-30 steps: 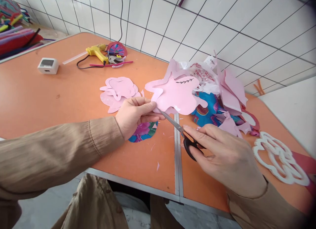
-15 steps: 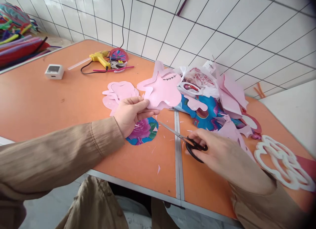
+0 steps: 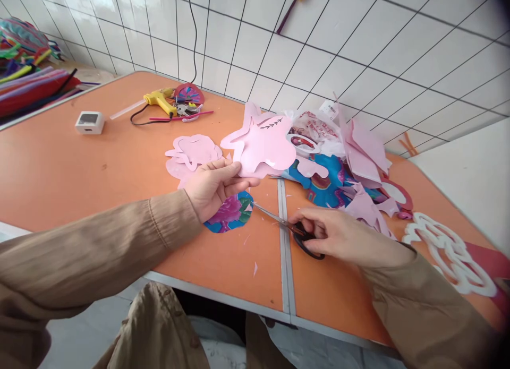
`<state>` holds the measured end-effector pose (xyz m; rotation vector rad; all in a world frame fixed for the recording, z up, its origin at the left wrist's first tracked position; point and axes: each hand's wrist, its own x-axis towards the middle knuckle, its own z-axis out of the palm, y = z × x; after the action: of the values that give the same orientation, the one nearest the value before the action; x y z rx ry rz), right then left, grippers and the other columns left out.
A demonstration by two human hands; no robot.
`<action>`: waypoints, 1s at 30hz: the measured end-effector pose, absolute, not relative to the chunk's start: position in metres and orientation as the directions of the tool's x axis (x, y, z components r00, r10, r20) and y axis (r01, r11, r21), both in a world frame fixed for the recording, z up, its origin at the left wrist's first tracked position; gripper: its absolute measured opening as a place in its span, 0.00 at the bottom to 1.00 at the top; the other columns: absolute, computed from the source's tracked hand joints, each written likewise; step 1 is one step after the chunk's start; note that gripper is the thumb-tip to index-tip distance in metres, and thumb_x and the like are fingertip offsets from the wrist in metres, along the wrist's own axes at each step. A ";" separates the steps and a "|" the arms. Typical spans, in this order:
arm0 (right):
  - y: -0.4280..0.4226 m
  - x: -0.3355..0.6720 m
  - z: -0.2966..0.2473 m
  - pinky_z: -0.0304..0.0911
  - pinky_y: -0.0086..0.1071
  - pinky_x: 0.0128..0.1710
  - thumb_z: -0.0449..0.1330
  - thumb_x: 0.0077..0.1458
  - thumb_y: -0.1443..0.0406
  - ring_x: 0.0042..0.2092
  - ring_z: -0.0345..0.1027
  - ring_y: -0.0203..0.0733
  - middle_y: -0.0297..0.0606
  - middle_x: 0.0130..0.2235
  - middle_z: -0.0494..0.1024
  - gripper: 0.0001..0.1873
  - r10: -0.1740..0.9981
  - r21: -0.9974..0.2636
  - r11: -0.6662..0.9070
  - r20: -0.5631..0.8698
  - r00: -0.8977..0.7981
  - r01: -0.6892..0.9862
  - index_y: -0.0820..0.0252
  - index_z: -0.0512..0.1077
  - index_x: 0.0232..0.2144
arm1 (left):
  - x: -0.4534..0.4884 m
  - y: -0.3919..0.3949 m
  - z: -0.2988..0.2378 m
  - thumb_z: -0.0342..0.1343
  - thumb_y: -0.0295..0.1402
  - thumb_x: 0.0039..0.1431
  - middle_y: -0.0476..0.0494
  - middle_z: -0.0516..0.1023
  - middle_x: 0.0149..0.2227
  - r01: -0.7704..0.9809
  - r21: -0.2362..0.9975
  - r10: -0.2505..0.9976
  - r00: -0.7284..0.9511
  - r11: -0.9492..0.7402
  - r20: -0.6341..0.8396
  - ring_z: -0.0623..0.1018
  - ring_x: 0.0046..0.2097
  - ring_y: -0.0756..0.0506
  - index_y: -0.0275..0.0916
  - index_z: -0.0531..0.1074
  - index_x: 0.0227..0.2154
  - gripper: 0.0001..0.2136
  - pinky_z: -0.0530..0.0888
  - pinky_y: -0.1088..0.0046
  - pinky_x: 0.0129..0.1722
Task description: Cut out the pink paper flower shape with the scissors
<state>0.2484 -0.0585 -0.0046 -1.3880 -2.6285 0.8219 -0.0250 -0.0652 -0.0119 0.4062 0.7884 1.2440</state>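
Observation:
My left hand [image 3: 217, 186] pinches a pink paper cutout [image 3: 265, 146] with wavy edges and a small dark leaf sprig drawn near its top. It is held above the table, thumb on top. In my right hand [image 3: 326, 231] is a pair of black-handled scissors [image 3: 274, 216], blades pointing left, just below the cutout and apart from it. Whether the blades are parted is hard to see. Under my left hand lies a round blue floral piece [image 3: 229, 212], partly hidden by the wrist. More pink cutouts [image 3: 193, 151] are stacked behind that hand.
A yellow glue gun [image 3: 160, 101] with a cord and a white box [image 3: 90, 122] lie at the back left. Pink scraps [image 3: 366, 204], blue floral fabric [image 3: 326, 183] and a plastic bag [image 3: 316, 129] are heaped at right, near white looped shapes [image 3: 446, 249]. A metal seam [image 3: 285, 252] crosses the orange table.
My right hand and the scissors have shifted slightly left, nearer the floral piece. My left hand still holds the pink cutout in nearly the same place. The view has tilted a little.

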 end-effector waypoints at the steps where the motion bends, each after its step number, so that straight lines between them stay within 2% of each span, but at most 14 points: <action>1: -0.057 0.248 -0.004 0.64 0.29 0.24 0.62 0.47 0.66 0.26 0.68 0.35 0.32 0.30 0.75 0.15 0.785 -0.546 0.410 -0.197 -0.587 0.731 0.55 0.78 0.40 | -0.025 -0.066 -0.012 0.54 0.20 0.63 0.46 0.79 0.21 -0.682 0.666 0.946 0.125 0.301 -0.300 0.83 0.27 0.50 0.33 0.71 0.22 0.14 0.77 0.82 0.28; 3: -0.056 0.243 -0.003 0.68 0.32 0.27 0.64 0.49 0.60 0.28 0.70 0.37 0.38 0.35 0.79 0.16 0.821 -0.662 0.300 -0.188 -0.540 0.686 0.57 0.79 0.42 | -0.025 -0.067 -0.012 0.53 0.20 0.64 0.46 0.79 0.20 -0.678 0.666 0.946 0.151 0.310 -0.287 0.83 0.27 0.50 0.33 0.71 0.22 0.14 0.76 0.83 0.27; 5: -0.060 0.228 -0.004 0.68 0.34 0.28 0.65 0.50 0.56 0.27 0.70 0.38 0.40 0.35 0.80 0.18 0.865 -0.778 0.174 -0.171 -0.471 0.603 0.59 0.79 0.42 | -0.023 -0.068 -0.011 0.50 0.20 0.65 0.45 0.79 0.20 -0.669 0.668 0.943 0.178 0.326 -0.282 0.83 0.27 0.50 0.33 0.71 0.22 0.15 0.75 0.85 0.26; 7: -0.066 0.207 -0.007 0.66 0.34 0.27 0.65 0.52 0.53 0.26 0.69 0.36 0.41 0.37 0.79 0.22 0.882 -0.912 0.082 -0.122 -0.456 0.402 0.59 0.77 0.46 | -0.022 -0.070 -0.010 0.48 0.19 0.66 0.44 0.79 0.20 -0.659 0.668 0.937 0.210 0.347 -0.279 0.84 0.27 0.50 0.33 0.70 0.22 0.16 0.75 0.85 0.25; 8: -0.068 0.195 -0.009 0.66 0.34 0.28 0.65 0.52 0.53 0.29 0.71 0.37 0.42 0.41 0.79 0.23 0.886 -0.957 0.049 -0.090 -0.455 0.285 0.57 0.77 0.48 | -0.021 -0.070 -0.010 0.48 0.19 0.66 0.43 0.80 0.20 -0.654 0.668 0.934 0.225 0.356 -0.277 0.83 0.27 0.50 0.33 0.71 0.22 0.16 0.75 0.85 0.26; 9: -0.071 0.183 -0.011 0.65 0.33 0.28 0.66 0.51 0.52 0.30 0.71 0.37 0.42 0.42 0.79 0.23 0.892 -0.986 0.032 -0.045 -0.449 0.162 0.56 0.77 0.47 | -0.021 -0.071 -0.010 0.49 0.20 0.66 0.42 0.81 0.21 -0.649 0.669 0.932 0.238 0.362 -0.274 0.83 0.27 0.50 0.33 0.71 0.23 0.16 0.75 0.85 0.26; 11: -0.074 0.162 -0.013 0.60 0.31 0.25 0.69 0.49 0.52 0.29 0.68 0.35 0.37 0.36 0.79 0.18 0.910 -1.000 0.001 0.012 -0.414 -0.027 0.56 0.78 0.39 | -0.020 -0.072 -0.011 0.50 0.20 0.66 0.41 0.81 0.22 -0.635 0.681 0.931 0.245 0.364 -0.269 0.83 0.26 0.50 0.33 0.72 0.24 0.14 0.75 0.84 0.26; 14: -0.074 0.143 -0.014 0.54 0.30 0.24 0.72 0.43 0.56 0.25 0.61 0.33 0.31 0.28 0.75 0.15 0.948 -0.984 -0.034 0.024 -0.318 -0.176 0.55 0.77 0.32 | -0.020 -0.072 -0.013 0.52 0.21 0.65 0.41 0.81 0.22 -0.622 0.705 0.940 0.210 0.342 -0.270 0.82 0.24 0.51 0.33 0.72 0.25 0.13 0.75 0.84 0.25; 19: -0.073 0.131 -0.014 0.49 0.30 0.23 0.72 0.40 0.60 0.25 0.55 0.32 0.26 0.22 0.68 0.13 0.959 -0.972 -0.050 0.018 -0.283 -0.230 0.56 0.74 0.28 | -0.018 -0.073 -0.012 0.60 0.23 0.61 0.46 0.77 0.18 -0.600 0.743 0.952 0.127 0.296 -0.277 0.78 0.21 0.51 0.34 0.72 0.23 0.10 0.71 0.83 0.20; 23: -0.073 0.127 -0.014 0.49 0.30 0.23 0.74 0.37 0.59 0.26 0.55 0.32 0.27 0.23 0.69 0.16 0.962 -0.968 -0.064 0.004 -0.271 -0.244 0.57 0.73 0.26 | -0.017 -0.074 -0.012 0.62 0.23 0.58 0.51 0.72 0.15 -0.572 0.780 0.960 0.050 0.255 -0.277 0.71 0.17 0.54 0.35 0.73 0.21 0.10 0.65 0.84 0.16; 26: -0.073 0.127 -0.015 0.49 0.30 0.22 0.75 0.37 0.57 0.26 0.57 0.33 0.29 0.23 0.70 0.17 0.972 -0.967 -0.071 -0.012 -0.236 -0.246 0.58 0.73 0.25 | -0.018 -0.075 -0.014 0.59 0.23 0.60 0.50 0.69 0.14 -0.526 0.808 0.961 0.070 0.265 -0.269 0.66 0.15 0.56 0.35 0.73 0.19 0.13 0.62 0.84 0.16; 30: -0.072 0.128 -0.018 0.50 0.30 0.22 0.74 0.38 0.55 0.25 0.58 0.33 0.29 0.22 0.70 0.18 0.984 -0.969 -0.059 -0.016 -0.176 -0.241 0.58 0.73 0.26 | -0.017 -0.077 -0.019 0.63 0.27 0.57 0.50 0.69 0.14 -0.464 0.845 0.963 0.121 0.268 -0.239 0.65 0.15 0.56 0.35 0.73 0.18 0.12 0.62 0.83 0.16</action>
<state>0.1285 -0.0717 -0.0177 -0.9618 -1.1262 1.4704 -0.0167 -0.0771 -0.0188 0.6860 0.9157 1.1703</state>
